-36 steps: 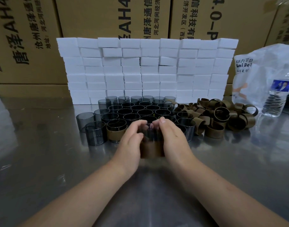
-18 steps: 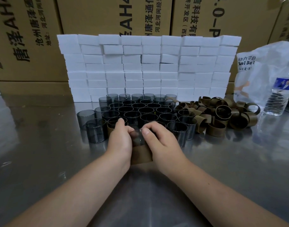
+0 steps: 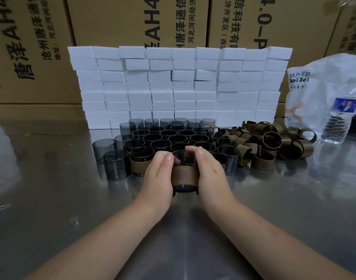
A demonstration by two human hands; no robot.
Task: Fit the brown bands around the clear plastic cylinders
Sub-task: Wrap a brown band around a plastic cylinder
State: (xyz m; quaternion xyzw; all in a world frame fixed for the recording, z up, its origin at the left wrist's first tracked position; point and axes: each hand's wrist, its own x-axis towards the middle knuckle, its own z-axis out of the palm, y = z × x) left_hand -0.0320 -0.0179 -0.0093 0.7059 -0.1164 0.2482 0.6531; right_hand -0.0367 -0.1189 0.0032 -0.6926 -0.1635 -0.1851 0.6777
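A clear smoky cylinder point(image 3: 184, 158) stands upright on the steel table with a brown band point(image 3: 184, 175) wrapped around its middle. My left hand point(image 3: 158, 175) presses its left side and my right hand point(image 3: 210, 174) its right side, palms flat against the band. Behind them stands a cluster of several bare cylinders point(image 3: 169, 138). Another banded cylinder point(image 3: 139, 164) sits just left of my left hand. A heap of loose brown bands point(image 3: 272, 142) lies to the right.
A wall of stacked white foam blocks point(image 3: 179, 85) backs the cylinders, with cardboard boxes point(image 3: 132, 21) behind it. A white plastic bag point(image 3: 318, 87) and a water bottle point(image 3: 340, 120) stand at the far right. Bare steel table point(image 3: 52, 199) spreads at the left and front.
The band has slid up from the cylinder's bottom end to its middle, leaving clear plastic showing below it. My fingers have straightened from a curled grip to flat palms on both sides.
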